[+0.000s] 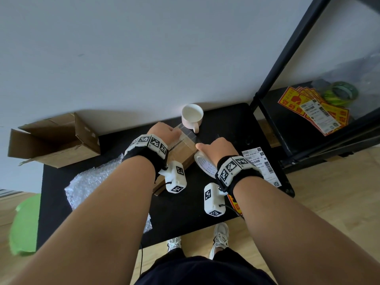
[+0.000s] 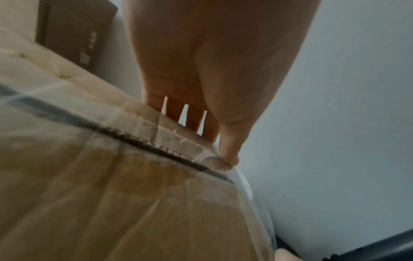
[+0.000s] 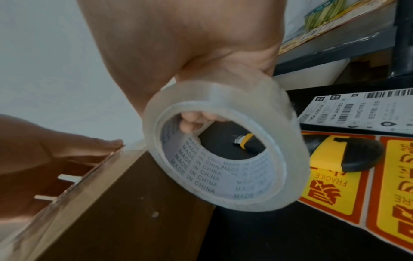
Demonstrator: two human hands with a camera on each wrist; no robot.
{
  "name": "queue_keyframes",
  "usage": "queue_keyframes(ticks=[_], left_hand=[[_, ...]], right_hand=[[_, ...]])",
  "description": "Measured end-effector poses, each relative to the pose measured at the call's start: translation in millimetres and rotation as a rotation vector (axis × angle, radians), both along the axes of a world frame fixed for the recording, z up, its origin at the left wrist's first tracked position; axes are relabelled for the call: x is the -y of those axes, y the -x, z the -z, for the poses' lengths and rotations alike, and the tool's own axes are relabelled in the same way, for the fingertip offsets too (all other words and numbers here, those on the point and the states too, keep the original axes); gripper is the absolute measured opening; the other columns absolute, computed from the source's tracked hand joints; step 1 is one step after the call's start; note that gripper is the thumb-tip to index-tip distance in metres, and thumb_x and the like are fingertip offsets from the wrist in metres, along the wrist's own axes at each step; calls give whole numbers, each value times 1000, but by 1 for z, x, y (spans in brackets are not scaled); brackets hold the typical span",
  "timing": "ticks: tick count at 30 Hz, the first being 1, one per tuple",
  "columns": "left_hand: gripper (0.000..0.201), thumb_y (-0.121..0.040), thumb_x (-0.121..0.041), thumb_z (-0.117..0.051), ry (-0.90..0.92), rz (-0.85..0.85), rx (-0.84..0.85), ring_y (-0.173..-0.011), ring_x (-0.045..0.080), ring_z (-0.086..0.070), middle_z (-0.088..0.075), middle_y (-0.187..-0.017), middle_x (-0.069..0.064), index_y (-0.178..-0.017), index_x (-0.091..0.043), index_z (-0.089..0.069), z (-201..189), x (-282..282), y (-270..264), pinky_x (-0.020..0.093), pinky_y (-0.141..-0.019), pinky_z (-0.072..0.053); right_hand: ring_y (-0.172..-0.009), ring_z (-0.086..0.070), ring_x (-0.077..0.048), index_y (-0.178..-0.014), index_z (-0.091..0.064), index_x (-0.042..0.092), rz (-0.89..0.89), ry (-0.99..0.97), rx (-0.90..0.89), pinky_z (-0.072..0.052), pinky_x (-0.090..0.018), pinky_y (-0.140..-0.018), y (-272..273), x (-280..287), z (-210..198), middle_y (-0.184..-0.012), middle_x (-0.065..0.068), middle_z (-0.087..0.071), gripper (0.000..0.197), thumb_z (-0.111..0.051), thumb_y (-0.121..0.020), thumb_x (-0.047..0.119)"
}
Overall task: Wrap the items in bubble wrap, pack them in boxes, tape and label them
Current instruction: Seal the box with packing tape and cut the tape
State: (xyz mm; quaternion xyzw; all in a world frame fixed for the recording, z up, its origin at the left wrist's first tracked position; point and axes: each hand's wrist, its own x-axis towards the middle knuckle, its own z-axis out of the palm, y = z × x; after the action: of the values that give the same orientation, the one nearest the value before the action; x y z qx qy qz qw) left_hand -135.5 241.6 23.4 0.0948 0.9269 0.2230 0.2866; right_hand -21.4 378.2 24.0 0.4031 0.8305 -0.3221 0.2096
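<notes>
A closed brown cardboard box (image 1: 181,155) lies on the black table (image 1: 185,212), with clear tape along its top seam (image 2: 156,148). My left hand (image 1: 164,133) lies on the box's far end: the fingers (image 2: 192,120) reach straight over the edge and the thumb presses the tape down at the corner. My right hand (image 1: 218,149) grips a roll of clear tape (image 3: 257,109) beside the box's right side, fingers hooked through its core. A strip of tape (image 1: 188,136) runs from the box top toward the roll.
A white mug (image 1: 192,116) stands just behind the box. An open cardboard box (image 1: 53,140) sits at the left, bubble wrap (image 1: 92,182) at the front left. Shipping labels (image 1: 261,163), fragile stickers (image 3: 335,176) and a utility knife (image 3: 243,141) lie to the right. A black shelf (image 1: 287,120) stands further right.
</notes>
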Motion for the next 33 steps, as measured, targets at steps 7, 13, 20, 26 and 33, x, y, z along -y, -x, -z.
queue_keyframes(ticks=[7,13,20,26,33], left_hand=[[48,-101,-45,-41,107,-28,5,-93,31,-62,-66,-98,13,-101,-4,-65,3,9,-9,33,-73,-43],[52,-103,-46,-31,110,-115,33,-93,30,-56,-63,-113,17,-114,-4,-60,10,14,-17,35,-77,-40],[53,-101,-52,-31,83,-244,36,-85,28,-51,-61,-102,14,-100,-8,-60,21,18,-23,33,-75,-36],[61,-100,-57,-30,66,-333,45,-90,31,-55,-63,-107,15,-110,-5,-61,29,18,-28,34,-75,-36],[62,-100,-55,-32,17,-468,53,-113,34,-56,-59,-124,17,-128,-3,-51,28,19,-34,34,-80,-36]], right_hand=[[-61,-53,-18,-72,-55,10,-81,46,-73,-36,-30,-55,9,-8,0,-67,-2,-54,46,-54,-85,54],[-72,-52,-21,-77,-57,10,-178,112,-146,-36,-29,-57,9,-23,-6,-72,-3,-52,27,-55,-88,34],[-91,-60,-30,-86,-60,13,-329,-46,-105,-48,-40,-87,26,-16,10,-83,-6,-59,22,-53,-88,33],[-86,-53,-27,-92,-62,17,-449,-138,-57,-35,-35,-80,42,-23,18,-86,-2,-59,28,-50,-91,43],[-101,-60,-31,-104,-71,19,-487,-110,-95,-50,-36,-84,61,-27,20,-105,-8,-66,38,-56,-85,48]])
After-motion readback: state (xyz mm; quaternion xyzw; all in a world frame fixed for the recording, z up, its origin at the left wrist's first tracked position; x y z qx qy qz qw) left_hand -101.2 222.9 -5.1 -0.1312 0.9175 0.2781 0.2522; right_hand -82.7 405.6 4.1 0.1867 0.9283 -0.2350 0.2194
